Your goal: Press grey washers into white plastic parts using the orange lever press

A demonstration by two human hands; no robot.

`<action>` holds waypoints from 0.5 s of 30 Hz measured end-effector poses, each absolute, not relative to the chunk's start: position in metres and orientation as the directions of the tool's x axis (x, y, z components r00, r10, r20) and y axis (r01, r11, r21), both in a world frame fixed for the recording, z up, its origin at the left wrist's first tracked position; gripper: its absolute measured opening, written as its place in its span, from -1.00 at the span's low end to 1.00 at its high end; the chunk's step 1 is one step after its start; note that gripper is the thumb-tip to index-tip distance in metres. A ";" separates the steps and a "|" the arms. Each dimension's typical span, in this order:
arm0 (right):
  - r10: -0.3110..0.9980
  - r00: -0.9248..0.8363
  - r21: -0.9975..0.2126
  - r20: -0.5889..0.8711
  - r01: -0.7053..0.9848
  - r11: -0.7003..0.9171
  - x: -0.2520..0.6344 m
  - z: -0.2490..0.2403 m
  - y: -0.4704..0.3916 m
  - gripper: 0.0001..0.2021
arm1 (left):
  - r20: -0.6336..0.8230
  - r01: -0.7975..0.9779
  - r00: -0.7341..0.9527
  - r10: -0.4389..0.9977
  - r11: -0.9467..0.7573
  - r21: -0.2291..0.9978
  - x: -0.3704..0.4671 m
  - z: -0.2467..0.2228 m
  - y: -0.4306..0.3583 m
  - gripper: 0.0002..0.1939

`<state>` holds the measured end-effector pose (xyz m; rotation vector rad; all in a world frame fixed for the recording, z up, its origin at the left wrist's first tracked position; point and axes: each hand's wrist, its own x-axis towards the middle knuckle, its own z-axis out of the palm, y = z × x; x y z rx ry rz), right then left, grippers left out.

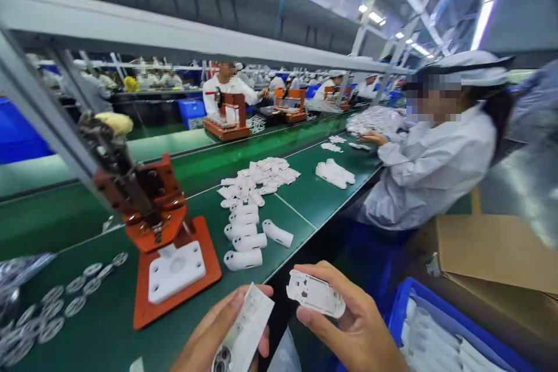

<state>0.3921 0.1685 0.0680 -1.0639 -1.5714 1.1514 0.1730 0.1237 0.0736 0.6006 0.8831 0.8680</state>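
My left hand (218,325) is closed on a long white plastic housing (248,322), which is tilted and has a round metallic part at its lower end. In my right hand (349,319) is a smaller white plastic shell (316,293), gripped between thumb and fingers, its inner side with small slots facing up. The two pieces are apart, both held just off the table's front edge. Closest on the table are several white curved housings (244,258), laid in a column. Behind them rises a heap of white plastic parts (265,174).
An orange hand press (200,244) with a white fixture block (176,270) stands at the left. Several metal rings (52,308) lie beside it. To the right sits a co-worker (440,151), handling white parts. A blue bin (407,290) and cardboard box (497,250) are at lower right.
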 end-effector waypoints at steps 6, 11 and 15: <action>0.775 -0.620 -0.920 0.122 0.223 0.323 0.380 0.093 0.166 -0.70 | -0.560 -0.316 0.337 0.757 0.651 0.690 0.153 0.071 0.104 -0.34; 0.661 -0.745 -0.930 -0.088 0.300 0.213 0.376 0.102 0.171 -0.60 | -0.554 -0.178 0.325 0.767 0.625 0.760 0.139 0.079 0.102 -0.45; 0.723 -0.670 -0.930 -0.170 0.351 0.108 0.367 0.100 0.173 -0.65 | -0.544 -0.094 0.303 0.782 0.593 0.800 0.137 0.092 0.107 -0.48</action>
